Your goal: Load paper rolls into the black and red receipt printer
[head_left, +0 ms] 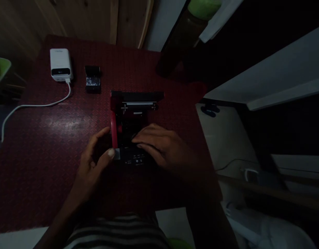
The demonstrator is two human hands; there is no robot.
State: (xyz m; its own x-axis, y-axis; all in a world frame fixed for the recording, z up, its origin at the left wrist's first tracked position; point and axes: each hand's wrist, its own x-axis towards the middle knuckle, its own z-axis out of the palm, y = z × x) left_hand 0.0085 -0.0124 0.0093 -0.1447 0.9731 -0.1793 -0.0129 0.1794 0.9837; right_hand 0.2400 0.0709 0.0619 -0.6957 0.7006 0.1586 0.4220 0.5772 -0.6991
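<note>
A black and red machine that looks like a small label printer (pixel 128 155) stands on the table in front of me with its lid (pixel 137 95) raised. My left hand (pixel 93 160) holds its left side, thumb on the grey front corner and fingers bent beside the red side wall. My right hand (pixel 161 143) reaches over the right side into the open bay, thumb and fingertips pinched together near the front edge. The dark interior hides what the pinch holds, if anything.
On the dark red table (pixel 71 145) lie a white power bank (pixel 61 64) with a white cable (pixel 45 104) and a small black roll-like item (pixel 93 79). A green-capped bottle (pixel 190 31) stands at the back right. Slippers (pixel 210 109) lie on the floor.
</note>
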